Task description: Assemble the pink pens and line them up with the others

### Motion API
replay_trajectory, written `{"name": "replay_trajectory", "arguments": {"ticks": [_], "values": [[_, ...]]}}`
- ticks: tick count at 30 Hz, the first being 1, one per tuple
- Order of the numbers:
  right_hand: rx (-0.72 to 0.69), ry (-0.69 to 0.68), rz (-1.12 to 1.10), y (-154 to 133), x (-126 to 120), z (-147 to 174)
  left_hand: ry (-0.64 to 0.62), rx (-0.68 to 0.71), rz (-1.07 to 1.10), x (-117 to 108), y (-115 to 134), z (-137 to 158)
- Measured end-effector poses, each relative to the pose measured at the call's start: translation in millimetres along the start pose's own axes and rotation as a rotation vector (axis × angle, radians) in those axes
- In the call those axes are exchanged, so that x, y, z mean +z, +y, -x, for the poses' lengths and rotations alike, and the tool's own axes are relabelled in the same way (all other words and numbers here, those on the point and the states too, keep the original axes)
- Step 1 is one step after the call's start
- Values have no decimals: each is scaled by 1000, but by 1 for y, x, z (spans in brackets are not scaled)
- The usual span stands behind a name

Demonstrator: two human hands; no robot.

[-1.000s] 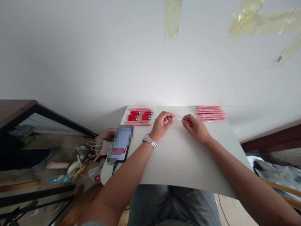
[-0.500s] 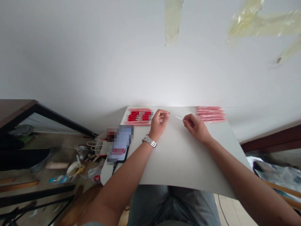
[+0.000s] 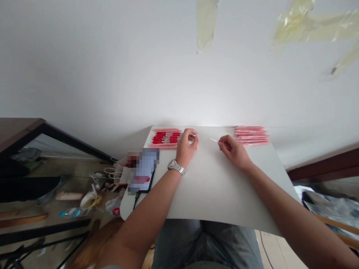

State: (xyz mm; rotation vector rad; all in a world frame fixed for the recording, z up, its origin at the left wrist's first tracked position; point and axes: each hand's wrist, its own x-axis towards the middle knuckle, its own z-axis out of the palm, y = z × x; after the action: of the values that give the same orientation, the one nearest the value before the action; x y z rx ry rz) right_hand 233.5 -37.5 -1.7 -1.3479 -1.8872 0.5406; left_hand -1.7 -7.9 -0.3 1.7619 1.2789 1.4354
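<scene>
My left hand, a steel watch on its wrist, is curled with thumb and fingertips together. A small reddish piece shows at its fingers, too small to name. My right hand is closed on a thin white stick that points left from its fingertips; something reddish shows inside the curled fingers. Beside my left hand lies a row of red pens with clear middles and silvery tips, between pale pink sticks. Beyond my right hand is a stack of pink, slender sticks.
The white table stands against a white wall with yellowed tape. A phone, its screen blurred out, rests at the left edge with a cable. On the floor to the left are a cup, a bottle and bags.
My left hand has drawn slightly left, towards the red pens, and its fingertips have curled down with the small reddish piece. My right hand has hardly moved and keeps the white stick.
</scene>
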Motion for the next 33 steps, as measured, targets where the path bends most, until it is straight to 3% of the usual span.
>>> {"name": "replay_trajectory", "arguments": {"ticks": [6, 12, 33], "values": [[1, 2, -6, 0, 0, 1, -56, 84, -353, -8, 0, -2], [-3, 5, -19, 2, 1, 0, -100, 62, -568, -14, -3, -2], [-3, 6, -8, 1, 1, 0, -153, 44, -549, -12, -7, -2]]}}
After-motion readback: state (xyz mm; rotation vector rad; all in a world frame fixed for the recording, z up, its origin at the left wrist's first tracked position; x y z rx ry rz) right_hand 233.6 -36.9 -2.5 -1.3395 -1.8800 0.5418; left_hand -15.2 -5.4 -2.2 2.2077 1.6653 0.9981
